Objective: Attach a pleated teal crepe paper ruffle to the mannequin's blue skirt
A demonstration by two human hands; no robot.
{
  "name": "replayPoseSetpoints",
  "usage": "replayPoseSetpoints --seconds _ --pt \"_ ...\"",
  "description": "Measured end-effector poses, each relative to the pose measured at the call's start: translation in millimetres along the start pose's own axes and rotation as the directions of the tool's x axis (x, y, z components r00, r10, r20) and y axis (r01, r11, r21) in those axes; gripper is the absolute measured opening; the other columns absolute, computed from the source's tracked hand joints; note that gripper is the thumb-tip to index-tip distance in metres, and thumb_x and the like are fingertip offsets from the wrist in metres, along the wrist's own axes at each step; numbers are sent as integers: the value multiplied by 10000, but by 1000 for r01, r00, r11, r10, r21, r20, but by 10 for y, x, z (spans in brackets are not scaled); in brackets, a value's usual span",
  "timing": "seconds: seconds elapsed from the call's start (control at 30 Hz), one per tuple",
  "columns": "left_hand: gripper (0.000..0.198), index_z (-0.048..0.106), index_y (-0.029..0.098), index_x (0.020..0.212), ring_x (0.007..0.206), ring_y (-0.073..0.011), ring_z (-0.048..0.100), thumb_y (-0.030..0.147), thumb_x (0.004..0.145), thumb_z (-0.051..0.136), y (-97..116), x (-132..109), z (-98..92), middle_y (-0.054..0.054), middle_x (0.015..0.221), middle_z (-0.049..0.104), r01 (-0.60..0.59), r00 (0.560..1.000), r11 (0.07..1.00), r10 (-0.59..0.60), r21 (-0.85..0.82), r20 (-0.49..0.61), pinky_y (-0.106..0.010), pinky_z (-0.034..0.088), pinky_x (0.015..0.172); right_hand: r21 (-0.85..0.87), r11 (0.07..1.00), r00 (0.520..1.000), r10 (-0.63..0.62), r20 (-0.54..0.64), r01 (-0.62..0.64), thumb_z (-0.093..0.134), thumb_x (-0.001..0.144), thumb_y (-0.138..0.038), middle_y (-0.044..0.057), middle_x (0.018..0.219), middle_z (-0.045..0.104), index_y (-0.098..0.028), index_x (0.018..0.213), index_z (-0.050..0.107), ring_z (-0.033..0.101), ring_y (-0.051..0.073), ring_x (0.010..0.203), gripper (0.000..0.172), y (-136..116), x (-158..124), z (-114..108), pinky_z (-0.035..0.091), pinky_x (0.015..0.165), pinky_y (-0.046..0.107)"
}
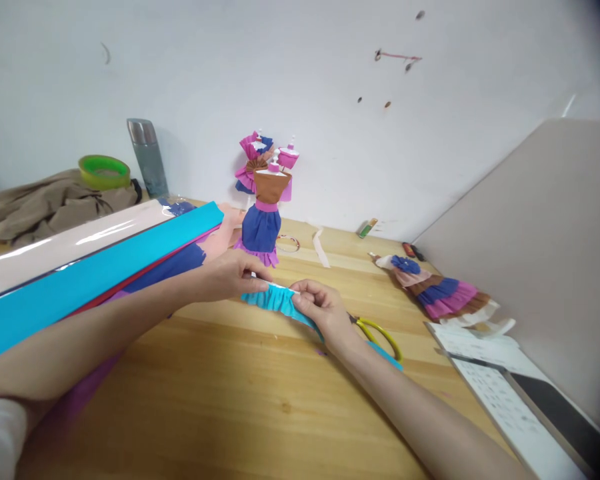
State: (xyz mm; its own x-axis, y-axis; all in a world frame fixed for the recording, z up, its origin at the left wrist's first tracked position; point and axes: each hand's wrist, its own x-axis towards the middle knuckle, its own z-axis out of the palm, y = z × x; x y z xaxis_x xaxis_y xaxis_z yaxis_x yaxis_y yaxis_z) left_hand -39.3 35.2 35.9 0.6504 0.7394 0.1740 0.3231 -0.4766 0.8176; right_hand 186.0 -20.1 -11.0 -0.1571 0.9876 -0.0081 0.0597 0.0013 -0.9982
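Stretched between both hands is a turquoise crepe paper strip, gathered into ruffles along a white upper edge. My left hand pinches its left end, and my right hand grips it further right, thumb on top. Part of the strip passes beneath the right hand, and a turquoise piece shows beyond it. Yellow-handled scissors lie beside my right wrist, their blades mostly hidden. Just behind the hands stands a small dress form in a brown top, blue skirt and pink ruffle.
Rolls of coloured crepe paper fill the left side. Behind them are a bottle, green tape and brown cloth. More dressed forms stand by the wall. At right lie a layered paper dress, a glue stick and a printed sheet.
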Motion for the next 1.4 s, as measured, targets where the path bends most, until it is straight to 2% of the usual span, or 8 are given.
replayPoseSetpoints --seconds 0.27,0.5,0.67,0.9,1.03,1.17,1.3,1.4 --pt "141 757 158 708 482 -98 478 229 780 660 95 -9 16 20 507 581 24 998 997 -27 67 53 -192 325 476 -46 998 999 -47 15 48 793 684 -531 -87 479 404 -198 784 649 315 83 451 376 11 -15 29 219 472 252" --pt "141 707 157 619 560 -108 541 145 753 667 127 -2 45 -3 576 648 -70 998 971 68 230 17 -206 339 548 -22 998 999 -50 19 51 797 671 -504 -89 490 392 -205 766 630 301 84 463 354 20 -24 56 216 475 249" --pt "121 753 161 670 459 -83 439 198 751 671 140 -4 -25 26 492 567 -20 994 996 10 88 110 -193 305 466 -13 1000 999 -14 36 14 801 666 -536 -88 483 399 -199 768 637 305 80 455 389 16 -27 46 220 480 248" --pt "239 780 172 714 535 -137 541 341 817 647 136 -19 -136 -21 595 635 61 972 993 -36 -102 232 -216 342 467 2 1000 998 8 63 -8 805 658 -580 -80 469 429 -202 762 641 321 82 427 426 8 -28 38 237 455 246" --pt "298 686 166 645 529 -124 483 373 831 580 118 -3 -104 -12 579 557 16 986 1000 -17 13 166 -234 279 478 6 1000 998 11 67 -11 807 669 -566 -80 473 435 -205 769 643 329 84 426 409 35 -20 38 235 450 245" --pt "414 462 173 537 503 -106 373 411 870 525 133 -7 -9 9 518 401 -40 987 986 13 161 161 -257 224 494 -9 1000 996 3 91 -2 805 670 -568 -93 476 392 -201 776 633 301 77 441 419 19 -38 48 221 465 241" --pt "429 346 183 559 492 -98 303 391 917 459 162 -63 118 21 522 314 -75 979 989 49 129 198 -268 186 487 -66 998 989 -2 146 12 805 677 -545 -99 484 355 -194 783 635 284 75 465 405 -24 -76 84 206 481 243" --pt "447 322 195 569 474 -93 284 439 915 464 133 -99 204 26 524 302 -6 971 998 -10 68 237 -269 161 460 -93 995 985 -19 174 35 789 693 -529 -102 488 347 -192 797 637 272 73 467 384 -26 -95 115 209 484 246"
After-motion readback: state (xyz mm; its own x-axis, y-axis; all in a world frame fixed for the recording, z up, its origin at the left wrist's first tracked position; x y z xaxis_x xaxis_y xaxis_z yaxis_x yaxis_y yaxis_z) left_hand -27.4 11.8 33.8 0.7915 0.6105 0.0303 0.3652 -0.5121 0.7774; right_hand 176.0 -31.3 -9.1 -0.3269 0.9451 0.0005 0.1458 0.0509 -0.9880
